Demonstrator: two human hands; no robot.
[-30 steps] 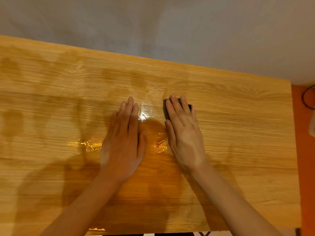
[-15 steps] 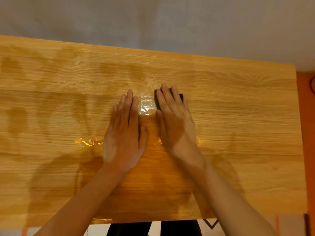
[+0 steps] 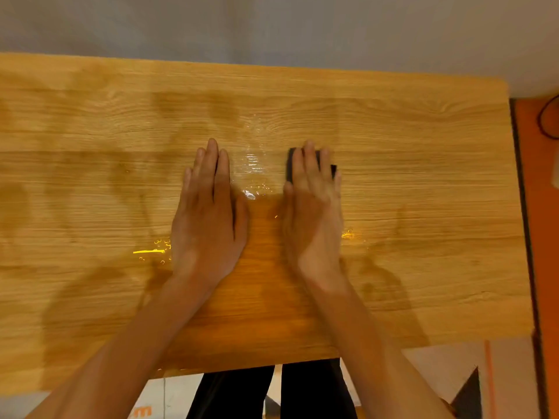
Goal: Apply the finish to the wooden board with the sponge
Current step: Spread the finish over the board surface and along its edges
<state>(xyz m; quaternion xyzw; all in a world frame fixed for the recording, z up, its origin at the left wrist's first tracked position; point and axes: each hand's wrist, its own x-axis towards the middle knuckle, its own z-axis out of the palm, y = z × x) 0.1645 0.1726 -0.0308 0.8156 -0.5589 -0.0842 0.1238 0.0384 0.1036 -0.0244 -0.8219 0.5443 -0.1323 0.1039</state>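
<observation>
The wooden board fills most of the view, its grain running side to side, and it serves here as the tabletop. Across its left part lie darker, uneven patches where the surface looks damp. Lower down, just left of the left wrist, a small streak and some beads of liquid catch the light in bright yellow.

The left hand lies flat on the board, palm down, fingers straight and held close together, pointing away from the person; it holds nothing.

Between the two hands, near the fingertips, a wet glossy patch shines white on the wood, with tiny droplets scattered at its lower edge.

The right hand also lies palm down with its fingers straight and together. Its fingertips press on a dark sponge, which sits on the board roughly at its middle. Only the sponge's left edge and a small corner at the right of the fingers show; the rest is hidden beneath the hand. Just right of this hand another small yellow glint sits on the wood.

Beyond the board's right edge runs an orange surface, with a dark cable looping near the top. Below the board's near edge, dark trouser legs are visible.
</observation>
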